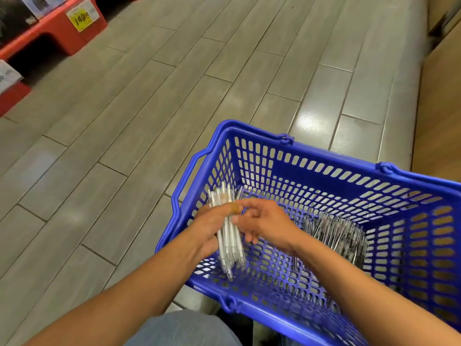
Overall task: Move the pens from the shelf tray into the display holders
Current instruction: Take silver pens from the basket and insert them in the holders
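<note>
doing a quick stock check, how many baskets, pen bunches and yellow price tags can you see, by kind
blue basket: 1
pen bunches: 2, a white bunch gripped by the left hand, and a loose pile on the basket floor; single pens are too blurred to count
yellow price tag: 1
total: 4

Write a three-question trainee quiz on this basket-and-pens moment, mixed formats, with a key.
1. True or false: the left hand grips a bundle of white pens over the blue basket.
2. Multiple choice: where do the other loose pens lie? A) on the tiled floor B) on the basket's bottom, right of the hands C) on the red shelf base
3. Fill in: the right hand reaches to the bundle, fingertips at the ____.

Key: 1 true; 2 B; 3 pens
</note>
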